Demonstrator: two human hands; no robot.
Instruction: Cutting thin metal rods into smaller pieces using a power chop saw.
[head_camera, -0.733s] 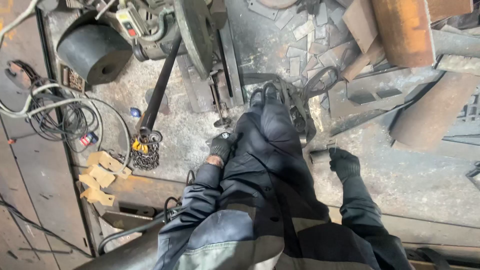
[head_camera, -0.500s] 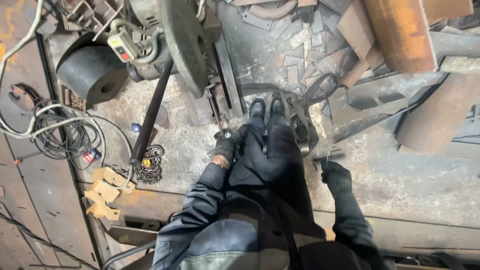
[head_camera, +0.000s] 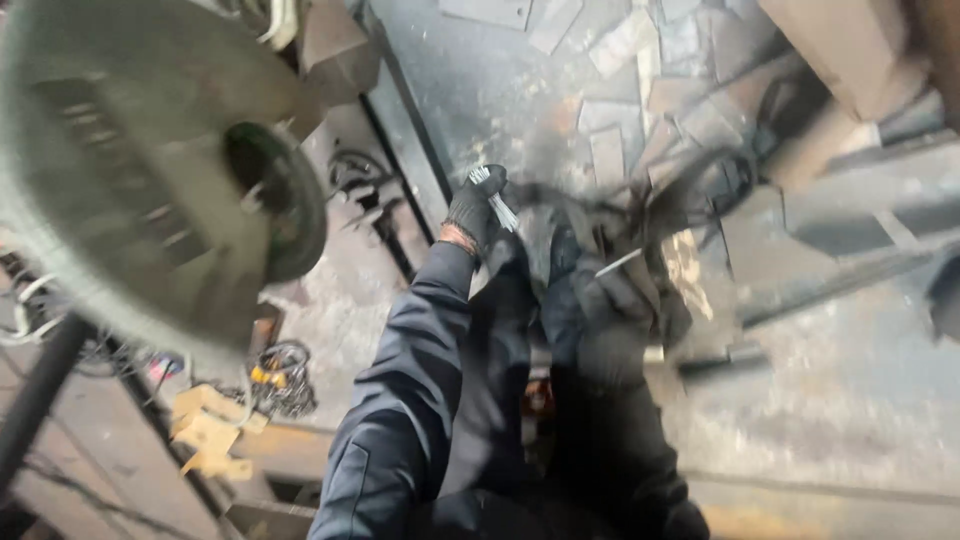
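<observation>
Fingers (head_camera: 478, 205) of the left hand (head_camera: 472, 212), in a black glove, are curled tight around a small bundle of thin bright metal rods (head_camera: 495, 195); the rod ends stick out above and to the right of the fist. This bundle is the reference point for all positions below.

Right hand (head_camera: 612, 300), also gloved, lies below and to the right of the bundle. Motion blur hides its fingers, so their state cannot be told. One thin pale rod (head_camera: 620, 263) shows just above this hand.

Dark trouser legs (head_camera: 560, 400) run directly below the bundle, with the shoes (head_camera: 560, 240) just right of it on the floor.

Left of the bundle stands a large round grey machine wheel (head_camera: 130, 180), blurred. Below and left of the bundle, a coil of cable (head_camera: 283, 375) lies on the floor.

Above and right of the bundle, flat metal offcuts (head_camera: 610, 150) are scattered across the dark concrete floor (head_camera: 830, 400).
</observation>
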